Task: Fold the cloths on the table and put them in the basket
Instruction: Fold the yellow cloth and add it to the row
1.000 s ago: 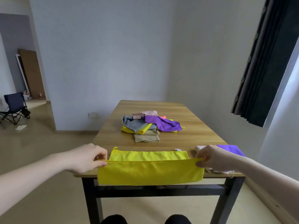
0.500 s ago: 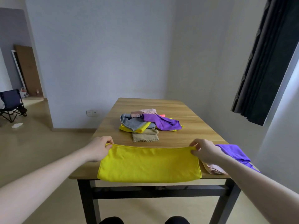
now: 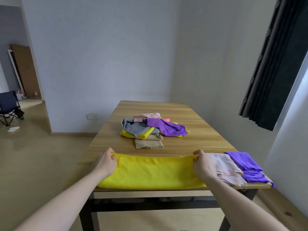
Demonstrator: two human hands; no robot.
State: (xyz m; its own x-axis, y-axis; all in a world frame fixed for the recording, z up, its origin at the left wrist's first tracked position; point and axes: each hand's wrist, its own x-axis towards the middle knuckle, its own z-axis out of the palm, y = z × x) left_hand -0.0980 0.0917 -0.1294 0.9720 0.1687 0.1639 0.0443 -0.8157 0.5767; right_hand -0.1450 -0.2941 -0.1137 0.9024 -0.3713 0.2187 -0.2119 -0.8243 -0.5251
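Pinching the far corners of the yellow cloth (image 3: pixel 152 172), both hands held it flat along the near edge of the bench (image 3: pixel 196 130). The left hand (image 3: pixel 105 164) gripped the far left corner between thumb and curled fingers, and the right hand (image 3: pixel 203 165) gripped the far right corner the same way. The cloth lay folded into a wide band, its near fold reaching the bench's front edge and its far edge running straight between the two hands.

Just right of the right hand lay a folded pink cloth (image 3: pixel 226 169), touching the yellow one's right end as far as could be told. A folded purple cloth (image 3: pixel 245 165) lay against the pink one's right side, at the bench's near right corner, with a corner hanging over the edge.

Farther back, near the middle of the bench and well apart from the hands, sat a loose pile (image 3: pixel 150 129) of cloths: a tan one at the front, yellow and grey ones above it, a purple one draped to the right and a pale pink one at the back.

Beyond the bench stood a plain wall (image 3: pixel 108 55). A dark curtain (image 3: pixel 280 64) hung at the right, and a folding chair (image 3: pixel 9 107) stood on the floor far left.
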